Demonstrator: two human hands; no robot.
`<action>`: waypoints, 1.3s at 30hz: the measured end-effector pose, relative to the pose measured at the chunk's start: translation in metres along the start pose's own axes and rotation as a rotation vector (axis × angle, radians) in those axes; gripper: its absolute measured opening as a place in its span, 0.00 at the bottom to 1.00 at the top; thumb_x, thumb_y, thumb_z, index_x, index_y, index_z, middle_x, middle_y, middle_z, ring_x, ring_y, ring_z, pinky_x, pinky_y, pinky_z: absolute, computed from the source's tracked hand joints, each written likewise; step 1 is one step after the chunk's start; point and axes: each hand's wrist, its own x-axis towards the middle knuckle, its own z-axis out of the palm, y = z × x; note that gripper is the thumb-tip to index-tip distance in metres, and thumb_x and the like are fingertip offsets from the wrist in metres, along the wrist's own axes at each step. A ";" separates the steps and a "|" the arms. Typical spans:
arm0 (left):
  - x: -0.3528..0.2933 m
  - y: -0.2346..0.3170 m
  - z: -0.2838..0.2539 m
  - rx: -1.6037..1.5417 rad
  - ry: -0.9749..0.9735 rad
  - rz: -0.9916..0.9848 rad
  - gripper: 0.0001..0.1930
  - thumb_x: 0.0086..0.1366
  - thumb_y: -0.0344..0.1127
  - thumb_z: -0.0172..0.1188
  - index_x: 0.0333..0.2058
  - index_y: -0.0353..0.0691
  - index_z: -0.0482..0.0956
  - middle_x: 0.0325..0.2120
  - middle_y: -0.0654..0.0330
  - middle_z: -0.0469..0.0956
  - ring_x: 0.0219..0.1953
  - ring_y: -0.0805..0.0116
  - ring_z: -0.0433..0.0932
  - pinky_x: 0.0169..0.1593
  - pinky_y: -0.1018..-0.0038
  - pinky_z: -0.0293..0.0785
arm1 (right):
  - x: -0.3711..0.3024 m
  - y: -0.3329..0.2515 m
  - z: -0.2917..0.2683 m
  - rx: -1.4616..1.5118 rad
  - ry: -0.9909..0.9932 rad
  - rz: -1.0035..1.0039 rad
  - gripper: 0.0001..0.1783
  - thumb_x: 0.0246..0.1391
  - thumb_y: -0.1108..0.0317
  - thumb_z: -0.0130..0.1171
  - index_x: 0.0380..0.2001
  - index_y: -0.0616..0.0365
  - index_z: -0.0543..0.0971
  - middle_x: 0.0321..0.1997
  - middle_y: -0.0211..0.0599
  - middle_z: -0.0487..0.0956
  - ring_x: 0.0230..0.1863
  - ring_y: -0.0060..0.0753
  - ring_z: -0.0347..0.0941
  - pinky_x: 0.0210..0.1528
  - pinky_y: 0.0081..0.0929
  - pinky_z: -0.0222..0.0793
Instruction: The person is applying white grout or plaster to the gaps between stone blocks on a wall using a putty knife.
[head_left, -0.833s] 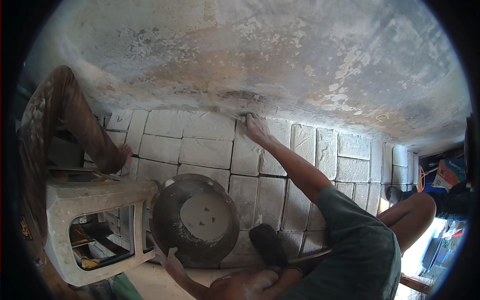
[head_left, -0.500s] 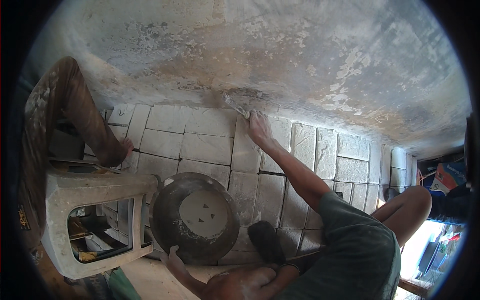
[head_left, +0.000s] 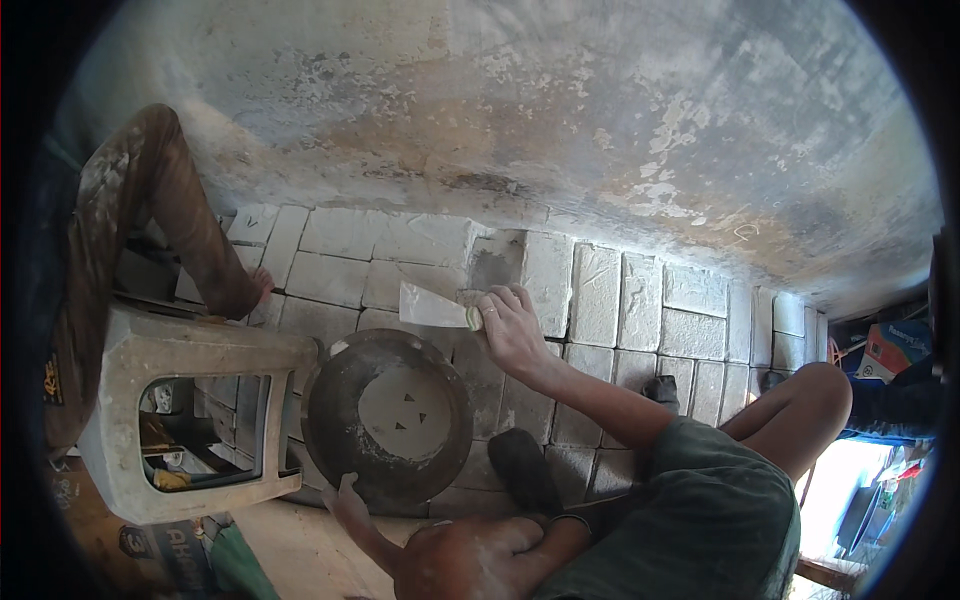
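My right hand (head_left: 512,325) is closed round the handle of a putty knife (head_left: 432,306), its wide pale blade pointing left. The knife is over the paving between the wall and a dark round basin (head_left: 335,440), just beyond the basin's far right rim. A pale grey layer (head_left: 415,425) with three small dark triangular marks lies in the basin's bottom. At the near left rim, my left hand (head_left: 347,505) grips the basin with its thumb over the edge. Its other fingers are partly hidden. Past the right hand rises a patchy, peeling wall (head_left: 600,120).
A dusty plastic stool (head_left: 120,430) lies on its side left of the basin. Beyond it is another person's bent leg (head_left: 190,230). Pale paving blocks (head_left: 335,280) cover the floor, with a recess (head_left: 497,262) by the wall. A dark shoe (head_left: 525,475) is right of the basin.
My right hand has drawn the putty knife back from the foot of the wall toward the basin, and the blade has turned to point left. My left hand stays at the rim.
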 end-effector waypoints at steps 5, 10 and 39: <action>-0.009 0.011 0.001 0.033 -0.026 0.086 0.25 0.45 0.34 0.59 0.41 0.24 0.70 0.41 0.45 0.68 0.44 0.52 0.67 0.50 0.66 0.62 | -0.009 0.004 0.001 -0.078 -0.050 -0.072 0.10 0.46 0.75 0.43 0.34 0.66 0.67 0.39 0.48 0.69 0.48 0.45 0.64 0.48 0.40 0.59; -0.005 -0.001 0.000 0.005 -0.029 0.156 0.25 0.44 0.35 0.59 0.41 0.24 0.70 0.41 0.46 0.68 0.44 0.52 0.67 0.50 0.66 0.62 | -0.003 0.024 0.006 0.072 -0.250 0.131 0.15 0.47 0.67 0.50 0.35 0.67 0.66 0.39 0.52 0.71 0.45 0.51 0.67 0.47 0.40 0.62; -0.015 0.002 0.000 0.128 0.014 0.017 0.24 0.47 0.33 0.58 0.43 0.26 0.71 0.41 0.46 0.69 0.44 0.54 0.69 0.50 0.66 0.62 | 0.076 0.057 -0.003 0.025 -0.689 0.196 0.34 0.32 0.49 0.70 0.33 0.66 0.68 0.31 0.54 0.74 0.32 0.49 0.72 0.38 0.40 0.69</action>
